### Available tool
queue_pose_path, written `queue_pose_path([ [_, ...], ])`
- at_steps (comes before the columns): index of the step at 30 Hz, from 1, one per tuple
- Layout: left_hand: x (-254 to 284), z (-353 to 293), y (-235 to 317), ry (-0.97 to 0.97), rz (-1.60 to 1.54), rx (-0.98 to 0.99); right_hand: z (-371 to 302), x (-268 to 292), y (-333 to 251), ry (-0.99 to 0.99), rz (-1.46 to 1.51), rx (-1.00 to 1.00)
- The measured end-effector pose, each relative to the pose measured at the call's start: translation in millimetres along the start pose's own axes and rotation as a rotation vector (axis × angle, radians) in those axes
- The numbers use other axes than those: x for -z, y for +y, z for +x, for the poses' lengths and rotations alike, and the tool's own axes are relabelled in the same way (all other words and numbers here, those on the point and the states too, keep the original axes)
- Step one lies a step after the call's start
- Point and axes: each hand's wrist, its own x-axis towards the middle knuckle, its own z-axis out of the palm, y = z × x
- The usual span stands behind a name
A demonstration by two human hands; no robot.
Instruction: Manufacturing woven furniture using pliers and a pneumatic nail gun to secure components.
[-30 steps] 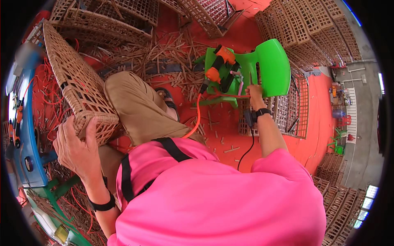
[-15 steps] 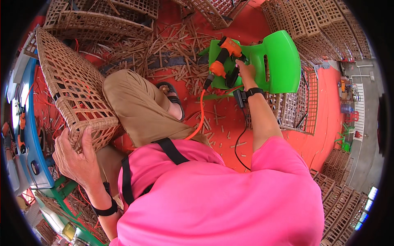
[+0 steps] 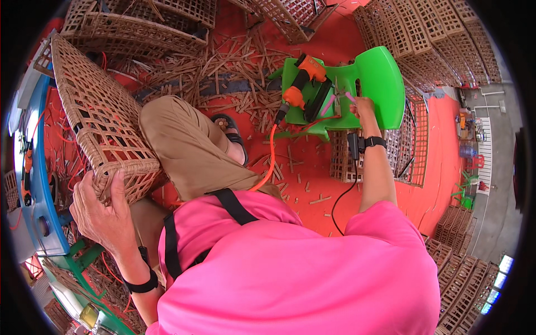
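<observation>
My left hand (image 3: 103, 209) grips the near corner of a brown woven basket (image 3: 106, 120), thumb on top and fingers round the outer side. The basket leans tilted against my left knee. On the seat of a green plastic chair (image 3: 385, 84) lies an orange and black air nail gun (image 3: 304, 84) with an orange hose attached. My right hand (image 3: 364, 110) is closed at the chair, beside the nail gun, on one handle of a pair of pink-handled pliers (image 3: 329, 105). The pliers' handles are spread apart, and their small jaws are hard to make out.
Cut strips (image 3: 240, 72) litter the red floor ahead. Stacked woven baskets (image 3: 430, 39) stand at the far right, with more at the far left. The orange hose (image 3: 272, 159) runs from the nail gun toward my lap. A blue table (image 3: 47, 184) is at my left.
My right hand has moved right and back, away from the nail gun, and now holds the pink-handled pliers. The nail gun lies slightly shifted on the seat. My left hand keeps its grip.
</observation>
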Motion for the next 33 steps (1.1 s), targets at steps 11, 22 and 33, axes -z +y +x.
queue_pose_path([
  [11,7.1,-3.1,-7.3,-0.023,-0.019,0.075,-63.5,-119.5,-64.5,0.257,-0.453,0.682],
  [22,0.2,5.9,-2.7,0.074,-0.152,0.048,-24.7,-211.6,-43.4,0.054,-0.416,0.345],
  [33,12.2,5.5,-7.3,-0.068,-0.262,0.08,-163.0,-80.4,-130.2,-0.288,0.311,0.652],
])
